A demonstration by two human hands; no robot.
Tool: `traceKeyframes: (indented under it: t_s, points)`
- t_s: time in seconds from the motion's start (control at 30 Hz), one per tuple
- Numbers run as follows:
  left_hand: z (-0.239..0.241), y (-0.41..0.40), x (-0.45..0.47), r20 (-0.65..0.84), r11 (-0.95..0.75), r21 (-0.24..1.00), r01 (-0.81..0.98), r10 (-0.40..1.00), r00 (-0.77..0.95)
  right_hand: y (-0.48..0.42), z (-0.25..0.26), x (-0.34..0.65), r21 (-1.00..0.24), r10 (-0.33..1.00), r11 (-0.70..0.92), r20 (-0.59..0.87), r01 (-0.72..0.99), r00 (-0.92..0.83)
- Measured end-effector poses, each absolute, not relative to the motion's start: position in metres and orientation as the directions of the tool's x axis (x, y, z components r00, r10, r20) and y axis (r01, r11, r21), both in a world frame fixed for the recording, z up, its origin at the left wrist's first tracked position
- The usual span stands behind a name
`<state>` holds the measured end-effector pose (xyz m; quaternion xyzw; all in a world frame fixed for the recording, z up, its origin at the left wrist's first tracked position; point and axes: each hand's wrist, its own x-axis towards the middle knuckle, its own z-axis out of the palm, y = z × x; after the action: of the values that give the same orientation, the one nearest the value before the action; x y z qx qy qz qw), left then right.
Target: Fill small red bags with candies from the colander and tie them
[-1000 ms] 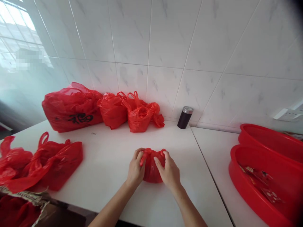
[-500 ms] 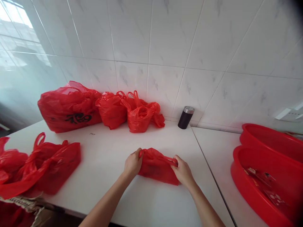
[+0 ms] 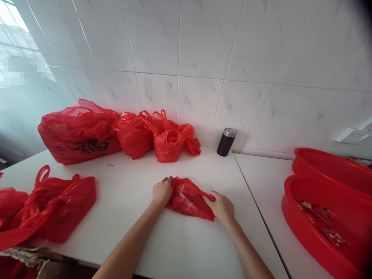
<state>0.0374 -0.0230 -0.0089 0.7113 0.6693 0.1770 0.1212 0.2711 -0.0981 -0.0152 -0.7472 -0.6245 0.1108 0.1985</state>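
A small red plastic bag (image 3: 188, 198) lies on the white table (image 3: 139, 186), stretched flat between my hands. My left hand (image 3: 162, 191) is closed on the bag's left end. On the bag's right end my right hand (image 3: 222, 207) pinches the plastic. Something small seems to be inside the bag, but I cannot make it out.
Several filled red bags (image 3: 122, 133) stand along the tiled wall, the largest (image 3: 78, 131) printed with a black character. More red bags (image 3: 55, 201) lie at the left. A dark cylindrical container (image 3: 226, 142) stands by the wall. Two red basins (image 3: 328, 193) sit at the right.
The bag was bunched upright between my hands a second ago. My hands have moved apart and pulled it out flat; the right hand went right and toward me.
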Motion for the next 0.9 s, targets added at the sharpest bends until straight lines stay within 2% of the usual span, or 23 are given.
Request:
traceKeyframes:
  t_s: [0.07, 0.3, 0.47, 0.57, 0.63, 0.7, 0.8, 0.9]
  points:
    - [-0.007, -0.027, 0.028, 0.08, -0.055, 0.444, 0.894, 0.997, 0.022, -0.103, -0.01, 0.286, -0.513, 0.975, -0.181, 0.019, 0.839, 0.223]
    - [-0.002, -0.043, 0.007, 0.032, -0.062, 0.627, 0.777, 0.998, 0.054, -0.107, -0.012, 0.323, -0.779, 0.949, -0.199, -0.003, 0.595, 0.314]
    - [0.028, -0.047, 0.023, 0.203, -0.153, 0.635, 0.758, 0.979, 0.027, -0.106, -0.026, 0.321, -0.906, 0.921, -0.121, 0.05, 0.406, 0.386]
    - [0.039, -0.057, 0.058, 0.269, -0.32, 0.586, 0.744, 0.943, 0.193, -0.104, -0.034, 0.325, -0.962, 0.899, -0.097, 0.026, 0.255, 0.437]
    - [0.036, -0.062, 0.081, 0.206, -0.429, 0.561, 0.708, 0.901, 0.382, -0.103, -0.039, 0.329, -0.975, 0.882, -0.107, -0.002, 0.195, 0.472]
    - [0.029, -0.065, 0.095, 0.123, -0.458, 0.55, 0.699, 0.872, 0.474, -0.104, -0.041, 0.334, -0.985, 0.863, -0.11, -0.029, 0.133, 0.504]
    - [0.028, -0.065, 0.088, 0.036, -0.416, 0.561, 0.716, 0.876, 0.481, -0.107, -0.041, 0.34, -0.997, 0.842, -0.075, -0.053, 0.019, 0.537]
    - [0.049, -0.063, 0.047, -0.01, -0.339, 0.626, 0.703, 0.897, 0.441, -0.11, -0.037, 0.341, -0.998, 0.833, -0.062, -0.067, -0.028, 0.549]
